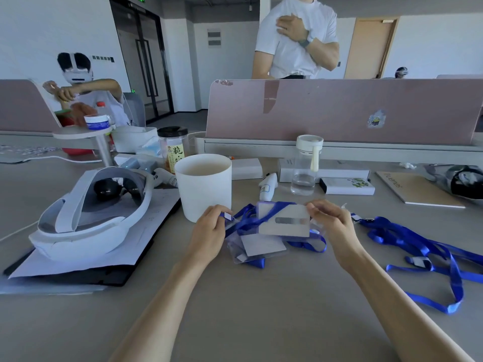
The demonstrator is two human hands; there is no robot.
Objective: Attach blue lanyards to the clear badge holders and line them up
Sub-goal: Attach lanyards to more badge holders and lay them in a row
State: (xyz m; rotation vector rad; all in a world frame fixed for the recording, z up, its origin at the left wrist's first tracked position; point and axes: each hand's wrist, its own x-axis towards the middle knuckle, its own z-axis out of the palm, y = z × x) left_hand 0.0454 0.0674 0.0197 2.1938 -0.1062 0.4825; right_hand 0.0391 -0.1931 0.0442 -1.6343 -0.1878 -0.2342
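My right hand (pixel 329 221) pinches the right edge of a clear badge holder (pixel 283 222) with a white card inside, held just above the desk. My left hand (pixel 209 232) grips the clip end of a blue lanyard (pixel 248 220) whose strap crosses the front of that holder. Under them lies a second clear badge holder (pixel 258 248) with a white card, on more blue strap. A tangle of loose blue lanyards (pixel 428 259) with white clip ends lies to the right.
A white paper cup (pixel 203 185) stands just behind my left hand. A white headset (pixel 88 212) rests on papers at left. A clear water bottle (pixel 305 165), small boxes and a notebook (pixel 415 189) sit behind. A pink divider (pixel 339 111) closes the desk's far side, with people beyond.
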